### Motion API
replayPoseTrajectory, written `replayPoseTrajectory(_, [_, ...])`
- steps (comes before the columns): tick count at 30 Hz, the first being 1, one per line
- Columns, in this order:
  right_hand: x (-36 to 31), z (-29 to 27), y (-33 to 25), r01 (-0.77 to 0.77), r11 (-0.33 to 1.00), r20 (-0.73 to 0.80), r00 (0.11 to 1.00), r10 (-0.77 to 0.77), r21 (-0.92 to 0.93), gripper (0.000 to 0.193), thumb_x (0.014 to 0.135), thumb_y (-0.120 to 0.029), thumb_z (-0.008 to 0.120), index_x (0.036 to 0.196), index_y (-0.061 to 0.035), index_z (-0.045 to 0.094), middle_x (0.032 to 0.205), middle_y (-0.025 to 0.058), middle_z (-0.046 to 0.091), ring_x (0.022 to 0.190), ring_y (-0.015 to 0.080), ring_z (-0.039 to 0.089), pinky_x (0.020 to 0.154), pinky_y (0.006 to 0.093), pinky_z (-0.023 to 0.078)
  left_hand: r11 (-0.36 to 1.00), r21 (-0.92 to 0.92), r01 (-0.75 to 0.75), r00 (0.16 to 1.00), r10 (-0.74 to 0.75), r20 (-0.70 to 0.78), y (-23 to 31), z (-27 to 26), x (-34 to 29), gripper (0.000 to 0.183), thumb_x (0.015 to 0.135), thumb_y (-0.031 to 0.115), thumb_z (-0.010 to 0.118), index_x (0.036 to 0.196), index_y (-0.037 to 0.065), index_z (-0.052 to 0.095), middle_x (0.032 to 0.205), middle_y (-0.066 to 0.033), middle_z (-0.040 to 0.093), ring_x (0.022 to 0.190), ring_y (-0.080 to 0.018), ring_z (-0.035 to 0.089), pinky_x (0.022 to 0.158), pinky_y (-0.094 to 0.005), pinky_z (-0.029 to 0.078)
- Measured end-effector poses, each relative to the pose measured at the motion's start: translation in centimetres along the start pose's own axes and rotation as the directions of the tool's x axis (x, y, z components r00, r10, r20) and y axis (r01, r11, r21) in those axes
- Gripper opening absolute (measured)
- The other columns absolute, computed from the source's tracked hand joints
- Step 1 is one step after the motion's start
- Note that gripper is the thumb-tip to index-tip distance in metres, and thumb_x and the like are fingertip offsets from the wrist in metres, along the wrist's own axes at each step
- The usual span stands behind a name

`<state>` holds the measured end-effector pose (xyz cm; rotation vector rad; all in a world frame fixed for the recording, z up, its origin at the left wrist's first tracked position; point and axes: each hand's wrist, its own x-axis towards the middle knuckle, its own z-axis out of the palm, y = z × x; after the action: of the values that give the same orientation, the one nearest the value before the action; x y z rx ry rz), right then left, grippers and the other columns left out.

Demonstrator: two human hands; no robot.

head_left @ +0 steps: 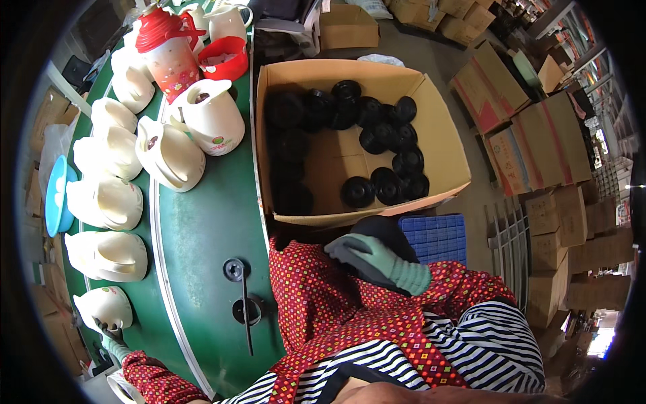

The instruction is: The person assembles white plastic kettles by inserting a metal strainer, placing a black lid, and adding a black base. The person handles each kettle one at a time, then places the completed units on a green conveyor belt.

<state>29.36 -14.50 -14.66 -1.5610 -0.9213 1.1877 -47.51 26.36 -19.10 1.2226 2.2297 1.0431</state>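
Observation:
At the table's near left, my left hand (pixel 111 334) in a dark-fingered green glove is closed on the near edge of a cream jug (pixel 104 307). My right hand (pixel 369 254), gloved alike, is over my lap and closed about a dark, round-edged black plastic base (pixel 389 233). Its fingers and the dark thing blend, so the exact grip is hard to see. A flat black tool with a round end (pixel 245 303) lies across a round hole in the green table (pixel 202 222). Several cream jugs (pixel 108 202) stand in a row along the table's left side.
An open cardboard box (pixel 441 145) right of the table holds several black round bases (pixel 387 183). At the table's far end are a red-topped flask (pixel 171 60) and a red basin (pixel 225 67). A blue basin (pixel 59 195) is at the left edge. Stacked cartons (pixel 538 145) stand rightward.

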Motion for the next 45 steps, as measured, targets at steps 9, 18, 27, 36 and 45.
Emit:
replayPoseTrajectory(9, [7.2,-14.8,6.0,-0.110,0.899,-0.325,0.908,0.264,0.424,0.036,0.106,-0.032,0.067,0.123,-0.0002,0.071,0.098,0.0043,0.072,0.085,0.0101,0.065,0.079,0.0254,0.056,0.738,0.433,-0.518,0.678,0.663,-0.317,7.9,1.8,-12.6,0.065,0.108,0.034,0.060,0.158,-0.002,0.037,0.155,-0.0236,0.049,0.131,-0.0379,0.060,0.105,-0.0503,0.057])
replayPoseTrajectory(18, [21.8,-32.4,25.7,-0.092,0.576,-0.413,0.607,0.679,0.812,0.125,0.077,-0.077,0.078,0.164,-0.0067,0.023,0.155,0.0273,0.034,0.138,0.0505,0.043,0.111,0.0644,0.043,0.506,-0.390,-0.769,0.195,0.767,0.611,34.6,31.8,-48.2,0.064,0.095,0.003,0.060,0.157,-0.002,0.042,0.166,-0.0205,0.038,0.155,-0.0334,0.033,0.126,-0.0462,0.028])
replayPoseTrajectory(27, [31.7,-39.4,39.1,0.074,0.482,-0.445,0.527,0.724,0.873,0.104,0.076,-0.078,0.075,0.159,-0.0220,0.048,0.158,0.0076,0.052,0.142,0.0285,0.046,0.104,0.0481,0.042,0.766,-0.331,-0.552,-0.237,0.236,0.942,37.2,66.5,-63.2,0.081,0.099,0.025,0.076,0.164,0.004,0.032,0.165,-0.0185,0.042,0.149,-0.0327,0.045,0.121,-0.0419,0.041])
replayPoseTrajectory(36, [35.5,-42.9,43.1,-0.278,0.508,-0.309,0.533,0.788,0.815,0.078,0.085,-0.068,0.076,0.150,-0.0300,0.057,0.145,-0.0012,0.063,0.131,0.0232,0.056,0.102,0.0481,0.041,0.990,0.106,-0.094,-0.127,-0.117,0.985,33.2,89.6,-73.4,0.129,0.080,0.073,0.077,0.172,0.026,0.000,0.178,-0.0113,0.013,0.158,-0.0392,0.025,0.116,-0.0628,0.037])
replayPoseTrajectory(45, [33.2,-42.2,38.9,-0.177,0.477,-0.243,0.680,0.692,0.861,0.072,0.081,-0.063,0.082,0.140,-0.0256,0.064,0.138,0.0014,0.068,0.130,0.0221,0.056,0.105,0.0445,0.039,0.957,0.133,0.257,-0.032,-0.129,0.991,32.5,93.8,-78.4,0.117,0.080,0.051,0.088,0.168,0.016,0.019,0.160,-0.0156,0.047,0.139,-0.0318,0.055,0.108,-0.0482,0.052])
